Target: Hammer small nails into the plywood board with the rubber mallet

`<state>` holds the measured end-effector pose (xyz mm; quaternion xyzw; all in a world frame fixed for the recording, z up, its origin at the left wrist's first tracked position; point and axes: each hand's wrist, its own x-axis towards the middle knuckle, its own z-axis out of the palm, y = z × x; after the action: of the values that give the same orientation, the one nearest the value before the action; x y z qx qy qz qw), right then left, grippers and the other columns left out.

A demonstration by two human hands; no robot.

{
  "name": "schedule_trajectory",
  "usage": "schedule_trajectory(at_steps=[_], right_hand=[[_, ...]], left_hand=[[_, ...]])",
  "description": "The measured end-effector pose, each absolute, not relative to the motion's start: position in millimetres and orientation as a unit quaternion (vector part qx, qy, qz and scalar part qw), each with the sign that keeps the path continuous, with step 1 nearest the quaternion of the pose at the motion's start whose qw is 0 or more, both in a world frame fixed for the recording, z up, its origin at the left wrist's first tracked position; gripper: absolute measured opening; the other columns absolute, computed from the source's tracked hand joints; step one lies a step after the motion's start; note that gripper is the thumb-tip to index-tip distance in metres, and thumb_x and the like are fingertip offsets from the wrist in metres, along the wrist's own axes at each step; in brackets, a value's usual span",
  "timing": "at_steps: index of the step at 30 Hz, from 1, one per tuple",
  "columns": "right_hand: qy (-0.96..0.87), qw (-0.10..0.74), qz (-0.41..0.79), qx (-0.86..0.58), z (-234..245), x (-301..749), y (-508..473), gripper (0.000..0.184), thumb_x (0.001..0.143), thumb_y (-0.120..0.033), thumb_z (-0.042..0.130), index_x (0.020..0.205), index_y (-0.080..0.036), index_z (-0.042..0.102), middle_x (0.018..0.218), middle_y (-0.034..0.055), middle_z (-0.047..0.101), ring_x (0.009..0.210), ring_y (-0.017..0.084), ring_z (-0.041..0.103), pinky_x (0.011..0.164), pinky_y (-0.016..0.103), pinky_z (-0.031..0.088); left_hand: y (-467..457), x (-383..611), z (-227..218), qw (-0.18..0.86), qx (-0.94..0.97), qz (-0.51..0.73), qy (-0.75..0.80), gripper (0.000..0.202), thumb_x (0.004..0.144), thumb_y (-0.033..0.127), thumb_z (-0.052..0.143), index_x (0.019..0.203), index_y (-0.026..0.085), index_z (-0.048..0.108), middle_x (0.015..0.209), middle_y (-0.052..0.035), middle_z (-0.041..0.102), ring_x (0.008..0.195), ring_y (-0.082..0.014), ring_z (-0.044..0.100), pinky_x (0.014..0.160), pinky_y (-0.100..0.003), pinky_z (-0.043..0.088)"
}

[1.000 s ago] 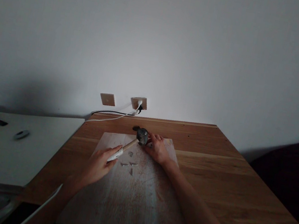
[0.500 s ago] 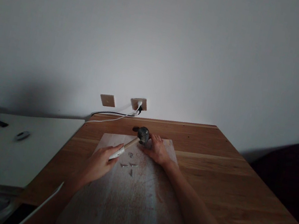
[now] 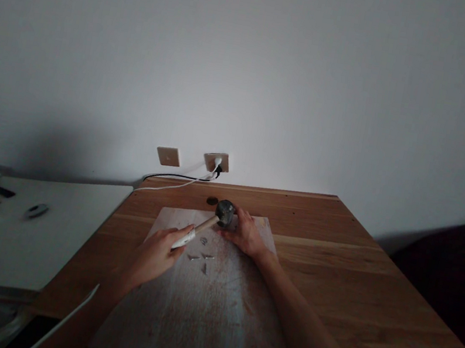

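Note:
My left hand [image 3: 155,256] is closed round the pale handle of a hammer [image 3: 206,224], whose dark head hovers near the far edge of a worn wooden board [image 3: 201,305]. My right hand [image 3: 246,233] rests on the board just right of the hammer head, fingers curled against something small that I cannot make out. Several small metal nails [image 3: 201,255] lie loose on the board between my hands.
The board lies on a brown wooden table [image 3: 349,300]. A small dark knot or hole [image 3: 212,201] marks the table behind the hammer. Wall sockets [image 3: 217,161] with white and black cables sit behind. A white table [image 3: 4,231] with small items stands at the left.
The hammer head has shifted slightly right and a little up, closer to my right hand. Both hands stay almost where they were.

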<state>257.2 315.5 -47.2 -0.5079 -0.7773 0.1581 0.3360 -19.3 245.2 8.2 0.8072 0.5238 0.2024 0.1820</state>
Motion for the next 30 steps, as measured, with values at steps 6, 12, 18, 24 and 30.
schedule_trajectory(at_steps=[6, 12, 18, 24, 30], right_hand=[[-0.772, 0.350, 0.147, -0.509, -47.3, 256.8, 315.6, 0.085, 0.077, -0.040, 0.084, 0.148, -0.024, 0.041, 0.132, 0.0112, 0.065, 0.123, 0.027, 0.060, 0.103, 0.040, 0.045], [-0.771, 0.348, 0.154, -0.510, -46.0, 256.9, 314.8, 0.084, 0.077, -0.042, 0.084, 0.148, -0.026, 0.042, 0.131, 0.0108, 0.066, 0.122, 0.028, 0.061, 0.102, 0.040, 0.046], [-0.770, 0.352, 0.165, -0.506, -47.5, 256.8, 315.7, 0.082, 0.078, -0.041, 0.083, 0.146, -0.025, 0.041, 0.134, 0.0113, 0.064, 0.124, 0.028, 0.060, 0.104, 0.041, 0.044], [-0.772, 0.343, 0.164, -0.509, -47.4, 257.2, 315.9, 0.084, 0.079, -0.039, 0.082, 0.149, -0.024, 0.038, 0.132, 0.0111, 0.067, 0.127, 0.028, 0.058, 0.106, 0.042, 0.043], [-0.766, 0.345, 0.171, -0.515, -47.5, 256.4, 316.2, 0.084, 0.079, -0.035, 0.082, 0.150, -0.024, 0.037, 0.129, 0.0107, 0.068, 0.125, 0.027, 0.060, 0.107, 0.042, 0.043]], left_hand=[[245.9, -21.1, 9.7, 0.205, 0.796, 0.210, 0.530, 0.054, 0.091, 0.019, 0.058, 0.144, 0.022, 0.058, 0.132, -0.0104, 0.070, 0.116, -0.0263, 0.069, 0.102, -0.040, 0.053], [248.2, -22.6, 1.6, 0.209, 0.804, 0.215, 0.513, 0.055, 0.090, 0.018, 0.058, 0.145, 0.022, 0.058, 0.135, -0.0098, 0.069, 0.119, -0.0246, 0.068, 0.107, -0.038, 0.050], [247.6, -22.7, 0.0, 0.199, 0.806, 0.214, 0.515, 0.054, 0.091, 0.019, 0.057, 0.145, 0.022, 0.058, 0.137, -0.0097, 0.068, 0.122, -0.0248, 0.066, 0.109, -0.039, 0.048], [246.1, -25.0, -2.4, 0.194, 0.801, 0.214, 0.524, 0.055, 0.091, 0.020, 0.056, 0.146, 0.022, 0.057, 0.137, -0.0101, 0.068, 0.121, -0.0253, 0.066, 0.106, -0.038, 0.050], [243.6, -23.3, -3.5, 0.193, 0.807, 0.218, 0.514, 0.055, 0.092, 0.020, 0.054, 0.146, 0.023, 0.056, 0.133, -0.0112, 0.069, 0.114, -0.0251, 0.070, 0.099, -0.037, 0.054]])
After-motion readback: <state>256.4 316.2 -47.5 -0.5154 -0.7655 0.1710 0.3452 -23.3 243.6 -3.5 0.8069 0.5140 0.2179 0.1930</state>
